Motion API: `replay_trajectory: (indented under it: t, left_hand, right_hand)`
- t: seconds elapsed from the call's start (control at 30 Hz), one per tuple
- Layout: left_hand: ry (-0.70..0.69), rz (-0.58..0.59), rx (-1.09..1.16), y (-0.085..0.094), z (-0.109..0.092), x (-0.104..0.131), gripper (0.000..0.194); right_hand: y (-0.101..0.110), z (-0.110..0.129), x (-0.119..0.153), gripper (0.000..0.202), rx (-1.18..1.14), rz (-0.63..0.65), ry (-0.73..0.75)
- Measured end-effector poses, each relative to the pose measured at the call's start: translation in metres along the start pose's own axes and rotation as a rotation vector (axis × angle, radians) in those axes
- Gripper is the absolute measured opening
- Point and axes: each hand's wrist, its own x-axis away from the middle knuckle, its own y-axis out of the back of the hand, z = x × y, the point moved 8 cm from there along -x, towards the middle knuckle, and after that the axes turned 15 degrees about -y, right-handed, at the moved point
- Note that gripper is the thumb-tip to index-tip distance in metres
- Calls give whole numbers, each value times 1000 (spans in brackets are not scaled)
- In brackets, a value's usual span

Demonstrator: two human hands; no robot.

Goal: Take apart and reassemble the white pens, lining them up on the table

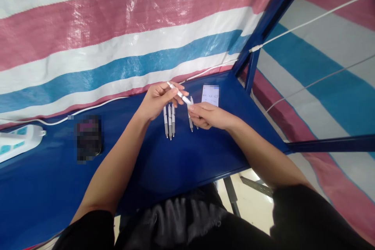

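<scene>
A white pen (pixel 179 93) is held at a slant above the blue table, between my two hands. My left hand (pixel 161 97) pinches its upper part between thumb and fingers. At its lower right end, my right hand (pixel 206 114) closes its thumb and fingers on the tip. Three white and grey pens (pixel 170 122) lie side by side below my left hand. Beneath my right hand are more pens (pixel 191 124), partly hidden by the fingers.
A white phone-like display (pixel 210 95) lies behind my right hand. On the left are a dark pixelated object (pixel 88 139) and a white and teal device (pixel 22 140). A white cable (pixel 63 120) runs along the back of the blue table (pixel 175 168). Blue frame posts (pixel 252 66) stand right.
</scene>
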Motion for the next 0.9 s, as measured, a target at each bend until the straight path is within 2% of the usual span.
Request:
replay_trajectory:
  t: [0.13,0.2,0.27,0.37,0.43,0.5,0.67,0.73,0.83,0.9]
  left_hand:
    - [-11,-140,-128,3,8,2,49]
    - [17,-224,-154,6,14,5,48]
    - [53,-311,-136,10,19,11,46]
    - [103,-425,-53,19,26,25,44]
    - [139,-468,11,24,32,37,45]
    - [171,-501,60,29,37,50,45]
    - [215,-592,137,39,49,75,42]
    - [221,-596,156,41,52,78,43]
    - [216,-597,169,41,56,78,43]
    - [211,-591,180,39,58,77,43]
  right_hand:
    - [24,6,5,34,552,-494,-94]
    - [30,8,8,30,689,-612,-140]
    - [33,10,10,36,630,-621,-87]
    - [38,9,11,43,409,-582,51]
    - [41,7,11,38,293,-598,108]
    - [41,4,11,43,222,-609,135]
    - [28,-3,1,43,254,-467,66]
    - [29,-1,1,36,273,-487,77]
    - [32,-1,2,45,277,-509,83]
    - [33,-2,2,35,290,-500,68]
